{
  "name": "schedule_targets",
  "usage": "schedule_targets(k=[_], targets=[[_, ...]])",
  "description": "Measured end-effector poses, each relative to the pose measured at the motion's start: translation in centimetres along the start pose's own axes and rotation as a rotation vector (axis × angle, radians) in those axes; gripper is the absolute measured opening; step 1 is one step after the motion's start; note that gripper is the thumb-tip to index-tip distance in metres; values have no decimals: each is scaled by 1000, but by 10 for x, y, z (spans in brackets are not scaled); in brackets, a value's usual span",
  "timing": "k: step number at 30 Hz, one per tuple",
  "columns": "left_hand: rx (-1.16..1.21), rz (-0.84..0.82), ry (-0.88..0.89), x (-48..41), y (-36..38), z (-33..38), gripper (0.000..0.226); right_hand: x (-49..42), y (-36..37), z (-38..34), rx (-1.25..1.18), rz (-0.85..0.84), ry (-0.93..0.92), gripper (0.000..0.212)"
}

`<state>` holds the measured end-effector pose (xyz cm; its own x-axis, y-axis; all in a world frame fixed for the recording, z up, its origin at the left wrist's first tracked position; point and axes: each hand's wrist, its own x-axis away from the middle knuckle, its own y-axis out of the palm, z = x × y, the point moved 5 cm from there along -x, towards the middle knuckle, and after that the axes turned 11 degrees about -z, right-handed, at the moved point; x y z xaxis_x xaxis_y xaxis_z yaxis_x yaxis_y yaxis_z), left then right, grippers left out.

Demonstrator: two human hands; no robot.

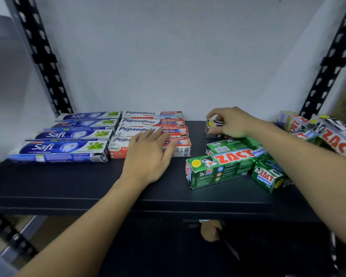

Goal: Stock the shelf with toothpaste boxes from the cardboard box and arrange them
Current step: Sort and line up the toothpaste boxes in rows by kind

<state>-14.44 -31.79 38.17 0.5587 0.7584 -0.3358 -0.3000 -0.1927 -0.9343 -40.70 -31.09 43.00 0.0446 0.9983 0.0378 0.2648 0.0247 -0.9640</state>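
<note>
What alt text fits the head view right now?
Two bare hands work on a black shelf: the left hand lies flat on a row of Pepsodent boxes, the right hand grips the end of a box at the back. Blue Safi boxes lie in a neat row at left; green Zact boxes and red Zact boxes lie jumbled at right.

One wide-angle view, worn on the person's head, looks forward and down at the black shelf from close in front of its front edge. It squarely faces the pale wall behind the shelf. The slotted posts at the shelf's back corners lean outward near the picture's sides. The dark space under the shelf fills the bottom.
</note>
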Motion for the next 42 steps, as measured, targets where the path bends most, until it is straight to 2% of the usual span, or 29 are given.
schedule_targets(k=[2,5,13,18,22,27,34,39,42], targets=[[-5,-1,-3,0,0,-1,64,-1,0,-4,-28,62,-69,58],[-7,3,-3,0,-1,-1,63,-5,-15,-17,62,200,-151,64],[-3,-13,-12,1,-2,-1,64,25,-67,-35,-202,602,-228,34],[-6,-24,-21,3,-3,1,64,38,-70,-18,-429,758,-153,22],[-9,-38,-22,4,-3,1,66,46,-70,0,-535,844,-21,33],[-10,-39,-22,4,-4,2,67,55,-77,15,-257,820,87,50],[-18,-39,-27,4,-4,2,66,56,-66,36,-151,725,247,54],[-15,-39,-27,4,-5,2,65,40,-43,61,-144,490,497,72],[-16,-41,-28,2,-3,0,65,27,-33,74,-173,391,533,74]])
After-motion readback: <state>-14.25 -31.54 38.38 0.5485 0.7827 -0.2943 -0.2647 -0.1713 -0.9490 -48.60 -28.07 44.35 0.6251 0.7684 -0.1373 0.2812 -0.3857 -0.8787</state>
